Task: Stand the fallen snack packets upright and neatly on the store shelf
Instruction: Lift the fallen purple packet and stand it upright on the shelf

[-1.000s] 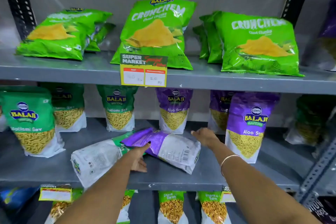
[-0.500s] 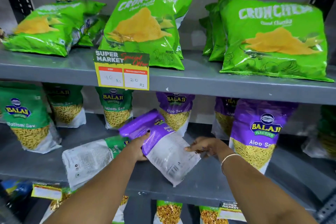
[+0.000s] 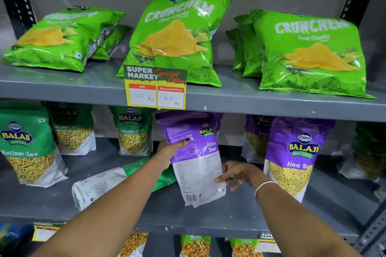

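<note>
Since half a second ago you've swung the purple Aloo Sev packet (image 3: 196, 158) from a low slant up to nearly vertical, back side facing you, purple top just under the upper shelf edge, white bottom corner close to or touching the middle shelf (image 3: 208, 215); can't tell if it bears weight. Your left hand (image 3: 167, 152) has risen with it and grips the packet's upper left edge, thumb over the front face, other fingers hidden behind. Your right hand (image 3: 236, 175) pinches the lower right edge, thumb on the printed white panel, fingers curled behind. Gold bangle (image 3: 263, 188) on that wrist.

Green Ratlami Sev packet (image 3: 117, 183) lies flat on the same shelf, just left of the held one, partly under your left forearm, white back up. Standing Aloo Sev packet (image 3: 296, 156) is upright just right of your right hand. Upright Ratlami Sev packets (image 3: 27, 144) line the left side. Crunchem bags (image 3: 173, 41) sit on the shelf above, behind the price tag (image 3: 155, 87) reading 40 and 20 Rs.
</note>
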